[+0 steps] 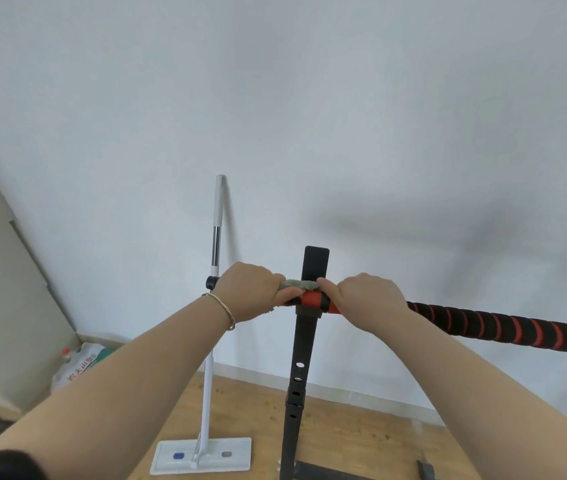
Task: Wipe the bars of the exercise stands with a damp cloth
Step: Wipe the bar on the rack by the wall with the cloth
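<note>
Though bunched, grey-green cloth (301,285) atop red-black bar (503,325)

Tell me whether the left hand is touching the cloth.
Touching. The head view shows the left hand gripping the grey cloth against the bar, fingers curled over it, with no gap between them.

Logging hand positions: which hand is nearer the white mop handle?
Left. The left hand holds the cloth just right of the mop handle; the right hand grips the bar beyond the black post.
</note>
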Motion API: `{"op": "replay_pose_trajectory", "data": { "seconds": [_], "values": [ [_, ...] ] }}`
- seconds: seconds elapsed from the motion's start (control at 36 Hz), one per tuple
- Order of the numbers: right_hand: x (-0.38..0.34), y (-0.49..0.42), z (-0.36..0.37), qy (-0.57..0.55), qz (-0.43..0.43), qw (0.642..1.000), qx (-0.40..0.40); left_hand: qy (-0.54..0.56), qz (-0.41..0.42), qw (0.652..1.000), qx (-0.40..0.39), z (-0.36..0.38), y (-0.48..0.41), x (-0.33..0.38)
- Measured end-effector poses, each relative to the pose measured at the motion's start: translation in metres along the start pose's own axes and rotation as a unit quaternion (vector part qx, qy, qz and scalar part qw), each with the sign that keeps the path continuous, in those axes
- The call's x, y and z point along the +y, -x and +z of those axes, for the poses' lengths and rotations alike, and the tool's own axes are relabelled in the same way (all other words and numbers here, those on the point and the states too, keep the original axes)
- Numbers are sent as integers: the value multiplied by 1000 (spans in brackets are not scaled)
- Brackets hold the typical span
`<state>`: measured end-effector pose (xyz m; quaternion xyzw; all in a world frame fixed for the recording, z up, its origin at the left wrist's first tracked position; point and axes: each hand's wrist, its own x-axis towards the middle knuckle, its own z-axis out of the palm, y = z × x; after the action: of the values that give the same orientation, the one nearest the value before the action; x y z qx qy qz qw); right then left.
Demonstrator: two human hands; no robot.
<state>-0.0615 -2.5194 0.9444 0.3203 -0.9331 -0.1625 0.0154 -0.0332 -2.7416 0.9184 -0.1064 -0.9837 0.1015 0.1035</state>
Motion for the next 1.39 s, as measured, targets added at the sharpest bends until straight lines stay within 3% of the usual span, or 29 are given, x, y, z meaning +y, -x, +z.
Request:
{"op": "replay_pose_trajectory", "data": {
  "seconds": [0.31, 0.47, 0.56, 0.61, 0.69, 0.72, 0.83, 0.94, 1.22, 1.39],
  "values": [
    [3, -4, -1, 0, 38, 999, -22, 0, 9, 999, 33, 14, 13, -52],
    [2, -7, -2, -33, 54, 997, -40, -3, -55, 997, 58, 19, 24, -54],
    [1, -10, -1, -39, 74, 996, -44, -61, 12, 991, 121, 22, 29, -43],
    [0, -11, 0, -30, 64, 997, -45, 14, -5, 987, 157, 21, 32, -27],
    [3, -12, 2, -38, 62, 996, -45, 280, -132, 943, 123, 2, 38, -14],
    [3, -12, 1, -43, 63, 996, -43, 301, -129, 939, 107, 0, 38, -19],
    [2, -10, -1, -37, 42, 998, -41, 155, 36, 987, 6, -2, 42, -53],
    [1, -10, -1, -5, 11, 1000, -25, 55, 83, 995, -30, 0, 23, -60],
    [10, -17, 4, -60, 21, 997, -51, 51, 16, 998, -30, 10, 10, -54],
    [10, -20, 6, -14, 1, 999, -38, 159, -45, 986, 16, 14, 16, -50]
  ]
}}
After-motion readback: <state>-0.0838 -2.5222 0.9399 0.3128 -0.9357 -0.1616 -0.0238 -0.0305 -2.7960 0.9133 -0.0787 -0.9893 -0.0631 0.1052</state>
